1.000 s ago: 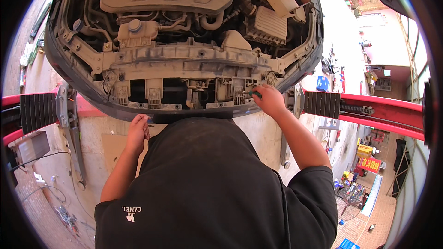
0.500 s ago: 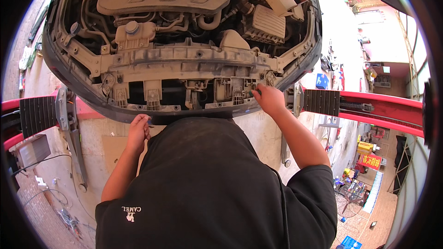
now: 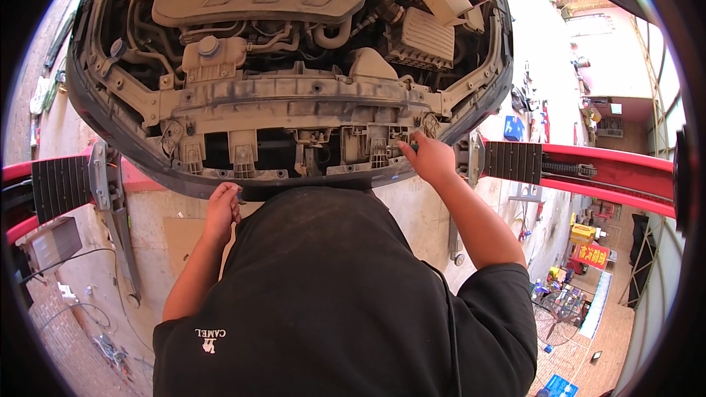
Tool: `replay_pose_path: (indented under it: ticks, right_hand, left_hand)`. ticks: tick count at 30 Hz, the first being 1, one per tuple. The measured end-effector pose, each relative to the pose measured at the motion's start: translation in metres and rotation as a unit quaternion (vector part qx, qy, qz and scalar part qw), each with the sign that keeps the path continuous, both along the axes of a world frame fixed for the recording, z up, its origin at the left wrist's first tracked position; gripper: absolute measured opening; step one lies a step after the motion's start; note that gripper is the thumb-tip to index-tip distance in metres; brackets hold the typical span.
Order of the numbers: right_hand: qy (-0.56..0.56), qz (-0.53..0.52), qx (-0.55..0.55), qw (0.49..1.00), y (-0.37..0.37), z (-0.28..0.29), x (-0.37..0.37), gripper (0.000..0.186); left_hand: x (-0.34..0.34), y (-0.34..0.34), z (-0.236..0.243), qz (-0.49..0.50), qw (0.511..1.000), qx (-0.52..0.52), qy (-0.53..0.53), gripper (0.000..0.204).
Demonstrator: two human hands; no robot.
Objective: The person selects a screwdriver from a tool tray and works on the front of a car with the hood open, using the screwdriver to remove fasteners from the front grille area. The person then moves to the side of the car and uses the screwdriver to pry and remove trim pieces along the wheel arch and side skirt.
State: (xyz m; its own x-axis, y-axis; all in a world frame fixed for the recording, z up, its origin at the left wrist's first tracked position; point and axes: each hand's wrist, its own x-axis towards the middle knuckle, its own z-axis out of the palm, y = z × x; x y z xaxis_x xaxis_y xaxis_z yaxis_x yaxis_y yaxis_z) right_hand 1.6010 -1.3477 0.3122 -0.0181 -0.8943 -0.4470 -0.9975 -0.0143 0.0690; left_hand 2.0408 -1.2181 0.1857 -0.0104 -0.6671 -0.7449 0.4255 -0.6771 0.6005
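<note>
Green-handled tool (image 3: 415, 148): slim, mostly covered by the fingers of the right hand (image 3: 428, 158), roughly level, handle to the right; tip too small to make out. Sits at the dusty tan bracket (image 3: 379, 148), an upright ribbed piece on the front carrier (image 3: 294, 108), right of its middle. Carrier is a dusty tan crossbar spanning the car's nose, dark gaps below it. Small dark piece (image 3: 240, 194) pinched at the fingertips of the left hand (image 3: 220, 209), just outside the bumper edge; kind unclear.
</note>
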Motion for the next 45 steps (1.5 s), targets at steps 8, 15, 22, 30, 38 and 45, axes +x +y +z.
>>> replay_pose_path:
  ticks: [8, 15, 22, 30, 38, 45]
  right_hand:
    - [-0.093, 0.048, -0.065, 0.992, 0.007, -0.005, -0.011, 0.029]
    - [-0.105, 0.087, -0.083, 0.987, 0.010, -0.006, -0.018, 0.030]
    - [-0.123, 0.097, -0.072, 0.985, 0.009, -0.010, -0.023, 0.028]
    - [-0.057, 0.041, -0.055, 0.996, 0.008, -0.006, -0.018, 0.027]
    - [-0.087, 0.000, -0.047, 0.995, 0.007, -0.001, -0.008, 0.029]
    - [-0.106, 0.056, -0.085, 0.989, 0.009, -0.007, -0.012, 0.029]
  left_hand:
    - [0.000, 0.000, -0.003, -0.002, 1.000, 0.002, -0.002, 0.012]
    - [-0.001, -0.002, -0.002, -0.004, 1.000, 0.002, 0.003, 0.012]
    - [-0.001, -0.002, -0.002, -0.007, 1.000, 0.000, 0.003, 0.012]
    - [-0.001, -0.003, -0.002, -0.006, 1.000, -0.003, 0.001, 0.012]
    - [0.000, -0.003, -0.002, -0.004, 1.000, 0.002, 0.001, 0.011]
    - [-0.002, -0.005, 0.000, -0.001, 1.000, 0.000, 0.010, 0.010]
